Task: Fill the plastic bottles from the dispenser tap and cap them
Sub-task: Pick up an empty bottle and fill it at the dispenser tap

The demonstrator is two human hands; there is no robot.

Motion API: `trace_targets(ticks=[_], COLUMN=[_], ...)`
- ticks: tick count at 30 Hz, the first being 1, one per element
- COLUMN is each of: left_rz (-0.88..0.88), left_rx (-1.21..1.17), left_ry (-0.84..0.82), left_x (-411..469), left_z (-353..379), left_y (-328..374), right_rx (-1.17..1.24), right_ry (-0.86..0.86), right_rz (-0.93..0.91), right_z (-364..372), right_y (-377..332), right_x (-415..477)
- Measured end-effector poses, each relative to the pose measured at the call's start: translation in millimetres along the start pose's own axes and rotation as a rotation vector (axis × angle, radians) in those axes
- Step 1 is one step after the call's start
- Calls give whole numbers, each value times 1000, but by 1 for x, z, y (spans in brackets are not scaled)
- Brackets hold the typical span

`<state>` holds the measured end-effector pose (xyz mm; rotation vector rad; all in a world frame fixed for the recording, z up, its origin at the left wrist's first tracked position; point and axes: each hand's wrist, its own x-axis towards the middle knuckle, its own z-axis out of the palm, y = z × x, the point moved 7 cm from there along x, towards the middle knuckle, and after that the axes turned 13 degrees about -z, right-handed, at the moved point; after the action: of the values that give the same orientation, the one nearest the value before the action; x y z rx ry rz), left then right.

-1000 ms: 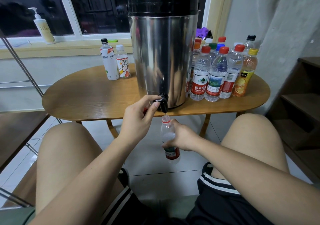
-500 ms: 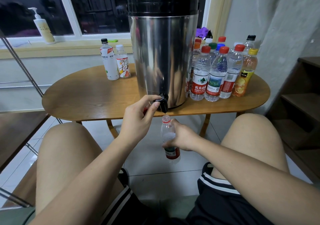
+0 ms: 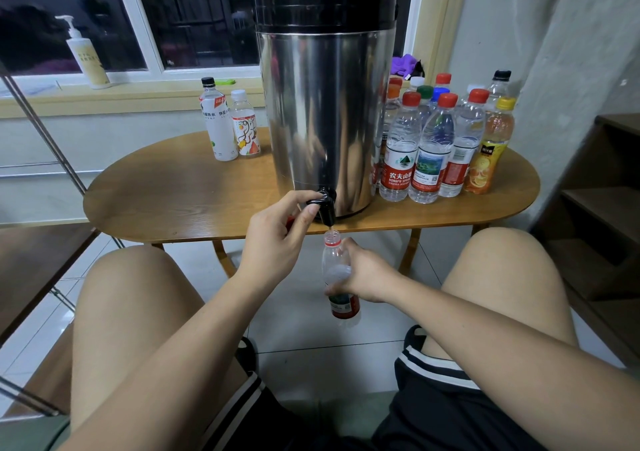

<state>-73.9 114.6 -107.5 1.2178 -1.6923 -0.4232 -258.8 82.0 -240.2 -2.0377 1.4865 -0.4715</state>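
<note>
Head view, entries as we find them.

Item 1, dispenser (image 3: 325,104): a tall steel drum with a black lid. It stands upright on the oval wooden surface (image 3: 173,190), close to the near edge. Its black tap (image 3: 323,208) juts out over that edge.

Item 2, left hand (image 3: 277,239): raised to the tap. The fingers (image 3: 301,196) are curled, forefinger over the lever and thumb beneath, pinching it. A speck of red shows inside the palm; we cannot tell what it is.

Item 3, bottle (image 3: 334,253): clear plastic, uncapped, with a red neck ring and a red label low down. We note it held upright below the surface edge, between the knees, its mouth just under the tap spout. We cannot tell how full it is.

Item 4, right hand (image 3: 363,274): its fingers wrap round the bottle's middle from the right, grasping it.

Item 5, capped bottles (image 3: 433,152): a tight cluster standing just right of the dispenser. Most are clear with red caps; green, blue, white, orange and black caps show behind. An orange drink bottle (image 3: 490,152) with a yellow cap stands at the cluster's right end.

Item 6, two bottles at the far left of the dispenser: a white-labelled bottle (image 3: 216,124) with a black cap, and just beside it a shorter bottle (image 3: 244,128) with a white cap.

Item 7, surroundings: a pump bottle (image 3: 86,59) on the windowsill, a purple cloth (image 3: 405,64) behind the cluster, wooden shelves (image 3: 606,208) at the right, and a tiled floor (image 3: 304,312) under the held bottle.
</note>
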Motion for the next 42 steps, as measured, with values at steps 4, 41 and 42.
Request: trace_targets(ticks=[4,41,42], left_rz=[-1,-17,-18], left_rx=[-5,-11,-12], left_ry=[-3,-6,-6], left_x=[0,0,0], left_z=[1,1,1], left_y=[-1,-3,-3], right_rx=[4,7,9], right_ry=[1,8,9], right_rz=[-5,-5,-3], right_z=[0,1,1], right_y=[-1,0,1], right_x=[0,1,1])
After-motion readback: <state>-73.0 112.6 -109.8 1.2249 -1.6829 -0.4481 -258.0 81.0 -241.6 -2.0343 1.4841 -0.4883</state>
